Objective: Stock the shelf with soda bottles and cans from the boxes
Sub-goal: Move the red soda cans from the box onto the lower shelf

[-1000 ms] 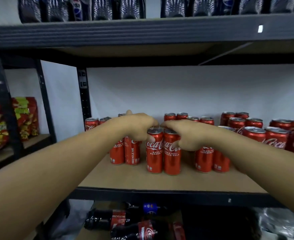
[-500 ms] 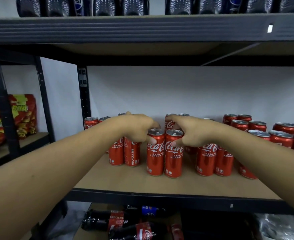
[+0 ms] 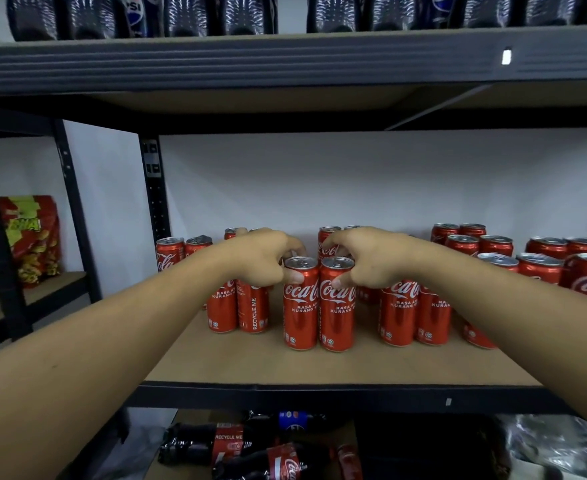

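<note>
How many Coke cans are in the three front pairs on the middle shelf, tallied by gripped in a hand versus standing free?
Gripped cans: 2, left can in the left hand, right can in the right hand
Free cans: 4, left pair and right pair
Total: 6

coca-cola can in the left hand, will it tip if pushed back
Tall and slim, the Coca-Cola can probably tips if shoved near its top, where the left hand pinches it. Its glossy wall likely slips in a loose grip.
</note>
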The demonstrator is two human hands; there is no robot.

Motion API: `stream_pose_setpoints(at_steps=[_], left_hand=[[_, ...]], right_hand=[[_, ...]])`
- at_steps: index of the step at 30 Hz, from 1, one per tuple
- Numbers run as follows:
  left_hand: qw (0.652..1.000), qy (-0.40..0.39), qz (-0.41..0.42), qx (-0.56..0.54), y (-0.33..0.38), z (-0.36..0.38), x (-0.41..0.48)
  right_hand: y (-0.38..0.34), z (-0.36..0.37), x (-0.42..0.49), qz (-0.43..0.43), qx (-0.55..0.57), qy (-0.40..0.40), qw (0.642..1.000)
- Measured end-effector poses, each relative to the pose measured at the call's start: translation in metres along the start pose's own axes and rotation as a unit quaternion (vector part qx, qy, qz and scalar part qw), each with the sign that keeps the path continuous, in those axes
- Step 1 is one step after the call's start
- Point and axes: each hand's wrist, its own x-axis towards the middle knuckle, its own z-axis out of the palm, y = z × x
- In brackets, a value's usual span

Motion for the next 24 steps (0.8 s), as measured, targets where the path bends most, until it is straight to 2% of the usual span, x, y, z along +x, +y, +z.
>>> stream_pose_setpoints(at_steps=[7, 19, 24], left_hand=[[0.998, 0.014, 0.007, -0.058, 0.001, 0.007, -0.004], [0.999, 0.024, -0.013, -0.024, 0.001, 0.014, 0.002], [0.999, 0.031, -0.015, -0.020, -0.002, 0.013, -0.009]], right_hand=[[0.004, 0.003, 0.002, 0.006, 0.004, -0.003, 1.000], [0.010, 0.007, 0.000, 0.004, 0.000, 0.002, 1.000], [0.010, -0.004, -0.011, -0.002, 0.047, 0.011, 0.999]])
